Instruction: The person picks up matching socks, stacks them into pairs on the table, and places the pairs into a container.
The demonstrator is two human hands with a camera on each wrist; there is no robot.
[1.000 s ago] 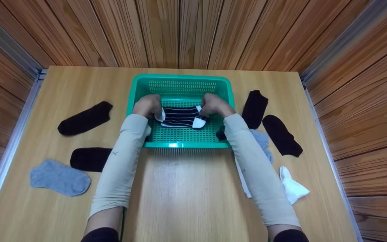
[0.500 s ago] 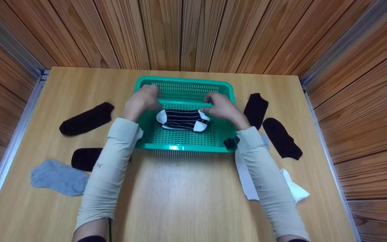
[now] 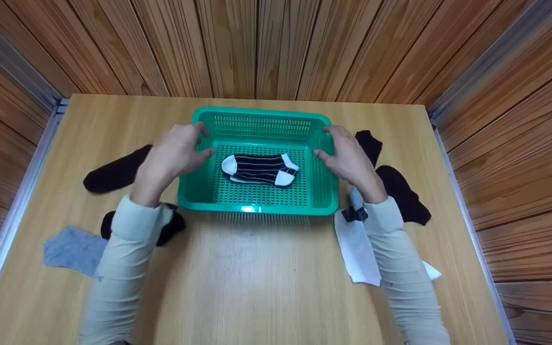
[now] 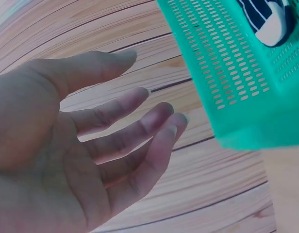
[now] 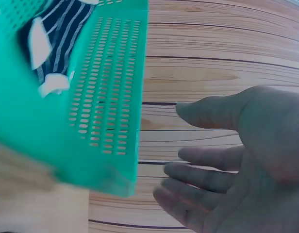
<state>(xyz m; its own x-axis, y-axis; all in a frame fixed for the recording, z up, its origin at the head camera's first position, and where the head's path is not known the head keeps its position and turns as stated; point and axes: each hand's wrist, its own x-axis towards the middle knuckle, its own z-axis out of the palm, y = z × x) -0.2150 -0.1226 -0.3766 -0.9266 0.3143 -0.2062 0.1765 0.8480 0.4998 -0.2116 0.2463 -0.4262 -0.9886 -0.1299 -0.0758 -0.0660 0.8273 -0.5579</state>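
Dark striped socks (image 3: 259, 169) with white toe and heel lie flat, one on another, on the floor of the green basket (image 3: 257, 209). My left hand (image 3: 173, 152) hovers by the basket's left rim, fingers spread and holding nothing. In the left wrist view a gap shows between the left hand (image 4: 91, 136) and the basket wall (image 4: 222, 63). At the opposite rim is my right hand (image 3: 350, 155), also loose and holding nothing. The right wrist view has the right hand (image 5: 227, 165) apart from the basket side (image 5: 110, 87).
Left of the basket lie a black sock (image 3: 115, 170), another black sock (image 3: 173, 227) partly under the sleeve, and a grey sock (image 3: 72, 251). On the right are black socks (image 3: 403, 194), a pale sock (image 3: 360, 254) and a white sock (image 3: 431, 271). Wood-panelled walls (image 3: 257, 48) surround the table.
Both hands have let go of the striped socks, risen out of the basket and moved apart to its left and right rims. The socks stay in the basket.
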